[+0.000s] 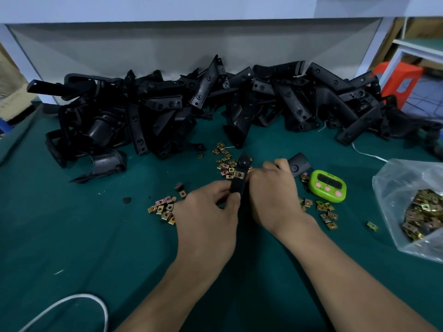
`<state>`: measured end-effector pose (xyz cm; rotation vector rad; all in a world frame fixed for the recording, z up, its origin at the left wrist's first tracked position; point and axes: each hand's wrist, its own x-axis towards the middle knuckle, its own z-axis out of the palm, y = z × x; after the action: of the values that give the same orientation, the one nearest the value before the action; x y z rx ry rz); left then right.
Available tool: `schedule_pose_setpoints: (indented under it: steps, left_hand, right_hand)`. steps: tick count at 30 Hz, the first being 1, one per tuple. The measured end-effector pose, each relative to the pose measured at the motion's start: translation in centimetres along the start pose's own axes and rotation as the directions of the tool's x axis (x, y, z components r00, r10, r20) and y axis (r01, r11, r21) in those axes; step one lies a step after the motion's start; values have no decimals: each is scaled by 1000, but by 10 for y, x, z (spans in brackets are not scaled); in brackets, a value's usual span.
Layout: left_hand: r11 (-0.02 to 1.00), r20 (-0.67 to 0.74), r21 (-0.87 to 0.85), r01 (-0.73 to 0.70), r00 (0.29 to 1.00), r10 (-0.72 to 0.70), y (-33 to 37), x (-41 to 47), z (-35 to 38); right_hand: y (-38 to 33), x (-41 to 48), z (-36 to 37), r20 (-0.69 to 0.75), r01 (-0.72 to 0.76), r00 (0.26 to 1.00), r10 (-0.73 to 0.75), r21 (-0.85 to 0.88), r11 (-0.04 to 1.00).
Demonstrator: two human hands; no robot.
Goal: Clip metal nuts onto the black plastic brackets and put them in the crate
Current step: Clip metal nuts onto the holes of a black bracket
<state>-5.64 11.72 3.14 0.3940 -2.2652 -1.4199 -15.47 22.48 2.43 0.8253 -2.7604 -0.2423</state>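
- White cable loops at near-left corner of green bench, well apart from the work.
- L hand: fingers pinch lower end of a bracket, held up off the bench w/ its strip pointing away, prob. so the clip face is in plain sight.
- R hand: fingers curled tight round a black part just beside it, rounded end sticking out past the knuckles. Prob. the same bracket's other arm, can't tell for sure. Grip looks like bracing vs. the push of clipping.
- One nut sits on the strip, seemingly clipped on; fully seated or not, can't tell.
- Loose nuts lie scattered both sides of the hands, near for quick pick-up. More in plastic bag at right.
- Bracket pile along back of bench: stock yet to do, by the look.
- Green timer near R hand, on its right.
- Crate: not in view.
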Motion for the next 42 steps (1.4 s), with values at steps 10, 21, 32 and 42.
schedule_pose_setpoints:
  steps: [10,21,32,42]
  left_hand:
    - [1000,-27,-17,22,999,-23,-6,0,2]
    - [999,-40,6,-41,998,41,-8,3,4]
    - [835,-50,437,-333,918,393,-16,13,-11]
    - [946,-53,198,-258,961,273,2,6,-13]
  right_hand:
    - [-2,4,1,72,-49,996,43,74,996]
    - [-6,0,-1,81,-123,991,110,191,974]
    - [-10,-4,-10,0,-43,999,44,146,988]
    - [-10,-13,-39,-103,10,995,4,131,991]
